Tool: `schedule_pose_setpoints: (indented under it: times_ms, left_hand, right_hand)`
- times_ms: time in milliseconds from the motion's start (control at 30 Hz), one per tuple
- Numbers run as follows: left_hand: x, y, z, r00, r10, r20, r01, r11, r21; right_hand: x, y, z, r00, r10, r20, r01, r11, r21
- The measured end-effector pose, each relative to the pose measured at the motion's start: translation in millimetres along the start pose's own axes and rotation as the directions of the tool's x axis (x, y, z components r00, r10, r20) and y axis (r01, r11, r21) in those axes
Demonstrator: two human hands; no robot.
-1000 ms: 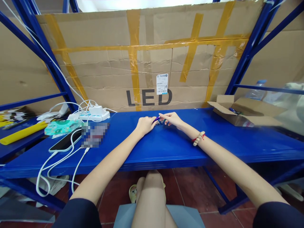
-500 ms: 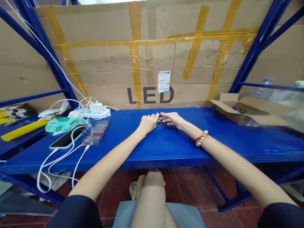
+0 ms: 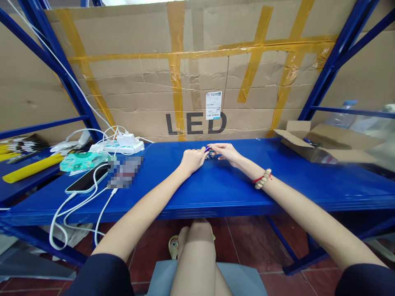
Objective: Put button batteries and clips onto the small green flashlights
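Note:
Over the back middle of the blue table (image 3: pixel 185 193), my two hands meet at a small purple-blue item (image 3: pixel 207 149) whose exact kind I cannot make out. My left hand (image 3: pixel 193 159) is closed, its fingers curled around the item's left end. The thumb and fingertips of my right hand (image 3: pixel 226 153) pinch the other end, with the lower fingers bent loosely. Small shiny metal bits (image 3: pixel 211 155) show between the hands, just below the purple-blue part. A beaded bracelet (image 3: pixel 263 179) with a red cord is on my right wrist.
At left lie a charging phone (image 3: pixel 88 179), a blurred-out flat thing (image 3: pixel 126 172), a white power strip (image 3: pixel 123 146) with cables, a green packet (image 3: pixel 82 161) and a yellow tube (image 3: pixel 32 168). An open cardboard box (image 3: pixel 321 144) stands at right. Taped cardboard (image 3: pixel 138 90) walls off the back.
The right fingers have shifted slightly and more of the purple-blue item and metal bits shows between the hands. My left hand stays almost where it was.

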State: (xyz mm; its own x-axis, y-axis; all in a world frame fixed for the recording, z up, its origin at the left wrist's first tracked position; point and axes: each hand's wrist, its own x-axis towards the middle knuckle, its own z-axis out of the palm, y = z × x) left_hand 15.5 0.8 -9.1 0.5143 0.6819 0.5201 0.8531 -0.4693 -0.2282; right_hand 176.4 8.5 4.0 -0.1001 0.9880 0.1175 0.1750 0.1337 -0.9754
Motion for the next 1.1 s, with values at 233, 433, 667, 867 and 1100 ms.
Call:
schedule_pose_setpoints:
  times_ms: [233, 433, 667, 867, 1100]
  left_hand:
    - [1, -13, -1.6, 0.991, -0.127, -0.052, 0.121, 0.988, -0.093]
    - [0, -15, -1.9, 0.988, -0.135, 0.082, 0.136, 0.991, -0.009]
    - [2, -14, -0.5, 0.985, -0.088, 0.151, 0.089, 0.996, 0.002]
    - [2, -15, -0.8, 0.990, -0.070, 0.121, 0.069, 0.998, 0.016]
    - [1, -19, -2.0, 0.986, -0.160, 0.044, 0.162, 0.986, -0.033]
  right_hand:
    - [11, 10, -14, 0.978, -0.103, -0.179, 0.057, 0.968, -0.244]
    - [13, 18, -24, 0.955, -0.225, -0.191, 0.093, 0.844, -0.529]
    - [10, 16, -21, 0.971, -0.234, -0.046, 0.108, 0.604, -0.790]
    - [10, 16, -22, 0.971, -0.236, -0.046, 0.106, 0.593, -0.798]
    - [10, 15, -25, 0.940, -0.307, -0.151, 0.067, 0.597, -0.799]
